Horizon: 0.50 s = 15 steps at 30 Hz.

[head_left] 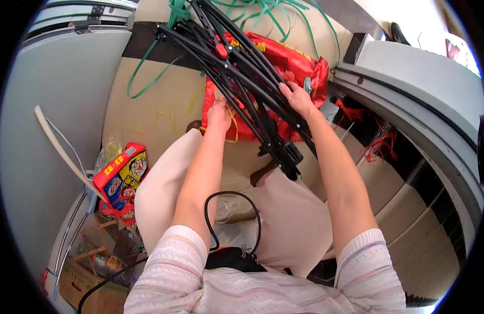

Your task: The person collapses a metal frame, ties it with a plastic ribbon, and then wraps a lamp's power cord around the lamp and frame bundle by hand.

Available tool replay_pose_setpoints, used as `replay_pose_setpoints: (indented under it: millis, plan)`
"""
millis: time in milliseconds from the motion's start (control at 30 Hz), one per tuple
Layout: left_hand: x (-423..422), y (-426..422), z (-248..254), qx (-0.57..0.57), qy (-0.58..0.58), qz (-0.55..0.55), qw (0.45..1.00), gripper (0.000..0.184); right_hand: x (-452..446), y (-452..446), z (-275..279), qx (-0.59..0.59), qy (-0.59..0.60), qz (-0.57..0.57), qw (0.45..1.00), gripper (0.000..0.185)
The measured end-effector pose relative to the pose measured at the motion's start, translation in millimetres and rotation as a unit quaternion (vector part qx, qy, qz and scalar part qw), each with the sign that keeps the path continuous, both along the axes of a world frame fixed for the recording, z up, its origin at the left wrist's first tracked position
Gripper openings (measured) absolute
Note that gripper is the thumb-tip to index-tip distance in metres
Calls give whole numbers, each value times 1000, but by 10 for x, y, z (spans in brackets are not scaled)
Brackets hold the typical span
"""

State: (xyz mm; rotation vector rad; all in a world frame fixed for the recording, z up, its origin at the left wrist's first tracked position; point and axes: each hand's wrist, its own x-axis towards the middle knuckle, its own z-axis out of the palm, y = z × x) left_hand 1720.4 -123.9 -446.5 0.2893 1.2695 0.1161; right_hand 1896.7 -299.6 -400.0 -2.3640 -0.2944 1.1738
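Observation:
A folded black metal frame point(247, 78) with crossing bars and a red joint piece lies slantwise in front of me. My right hand point(298, 99) grips its right-hand bars, thumb on top. Along the frame's left edge, my left hand point(219, 116) is closed, its fingertips partly hidden. A thin yellow strap point(234, 131) hangs beside that hand; I cannot tell whether the fingers pinch the strap, the frame or the bag. Beneath the frame is a large shiny red printed bag point(316, 78), partly covered by the bars.
Green plastic strapping point(273, 15) lies tangled on the tiled floor beyond the frame. A smaller red printed bag point(125, 178), a pale hose point(64, 149) and a cardboard box point(90, 288) are at the left. Metal door panels point(61, 99) flank both sides. Red tassels point(380, 144) lie at right.

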Motion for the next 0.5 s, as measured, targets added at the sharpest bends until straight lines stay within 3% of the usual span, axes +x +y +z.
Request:
replay_pose_setpoints:
  millis: [67,167,300,400,500]
  plan:
    - [-45,18,-388,20,-30,26,999,19,86,13,-99,5,41,-2,999,67]
    - [85,20,-431,-40,3,60,997,20,135,-23,-354,2,81,3,997,71]
    - [244,-79,-756,-151,-184,145,960,22,125,-16,-645,47,160,-68,984,72]
    - [583,-255,-342,-127,-191,69,971,35,134,62,-399,86,227,-117,963,70]
    - [693,-218,-186,-89,-197,6,976,36,130,75,-368,65,247,-143,956,69]
